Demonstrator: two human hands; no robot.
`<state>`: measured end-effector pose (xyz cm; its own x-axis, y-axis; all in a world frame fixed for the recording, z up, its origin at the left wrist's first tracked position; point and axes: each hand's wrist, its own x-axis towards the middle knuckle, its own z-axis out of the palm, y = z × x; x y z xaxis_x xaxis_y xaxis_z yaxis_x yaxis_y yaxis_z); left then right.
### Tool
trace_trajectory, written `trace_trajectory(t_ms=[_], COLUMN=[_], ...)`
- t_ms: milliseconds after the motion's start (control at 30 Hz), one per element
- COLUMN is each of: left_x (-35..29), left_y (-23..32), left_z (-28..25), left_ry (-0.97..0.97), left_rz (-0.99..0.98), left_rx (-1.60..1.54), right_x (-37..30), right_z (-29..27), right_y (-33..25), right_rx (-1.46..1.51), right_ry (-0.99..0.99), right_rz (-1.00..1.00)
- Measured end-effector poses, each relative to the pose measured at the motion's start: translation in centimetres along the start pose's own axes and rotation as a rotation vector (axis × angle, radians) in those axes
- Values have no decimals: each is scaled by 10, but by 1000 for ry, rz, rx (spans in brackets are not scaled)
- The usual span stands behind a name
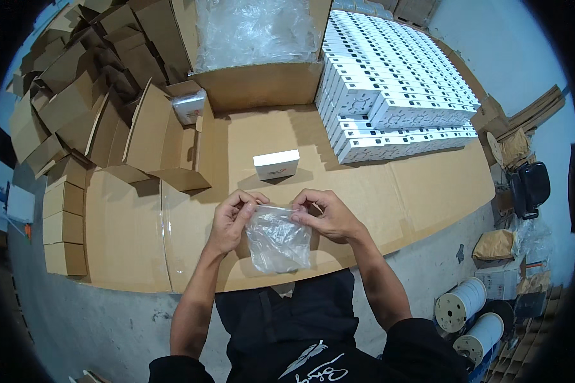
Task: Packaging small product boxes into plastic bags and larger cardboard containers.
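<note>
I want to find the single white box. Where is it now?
In the head view, the white box lies alone mid-table on the cardboard sheet, just beyond both hands, right of the open brown carton.

Both hands met over the near edge of a cardboard-covered bench (415, 185). The left hand (231, 220) and the right hand (326, 214) each pinched the top edge of a small clear plastic bag (278, 241), which hung between them. Just beyond the hands, toward the bench's middle, lay a small white box (276, 164). An open brown carton (166, 143) stood at the left edge, with folded cartons (64, 89) heaped behind it. Rows of white boxes (396, 83) were stacked at the far right corner, beside a large carton of clear plastic bags (255, 32).
</note>
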<state>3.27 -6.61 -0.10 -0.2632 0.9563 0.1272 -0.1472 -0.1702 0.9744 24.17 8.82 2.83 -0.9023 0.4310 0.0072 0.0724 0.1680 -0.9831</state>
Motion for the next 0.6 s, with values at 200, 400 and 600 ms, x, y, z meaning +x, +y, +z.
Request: trace_trajectory(t_ms=[200,400,600], left_x=[-2,-25,-23], left_y=[6,-7,2], left_z=[24,33,42], left_ry=[161,290,194], left_rz=[113,-156,-90], left_rx=[-7,50,349], right_x=[5,6,6], right_z=[1,0,1], right_y=[-10,-8,-12], right_rx=[31,-111,-139], right_ry=[14,71,106], right_rz=[-20,-215,-255])
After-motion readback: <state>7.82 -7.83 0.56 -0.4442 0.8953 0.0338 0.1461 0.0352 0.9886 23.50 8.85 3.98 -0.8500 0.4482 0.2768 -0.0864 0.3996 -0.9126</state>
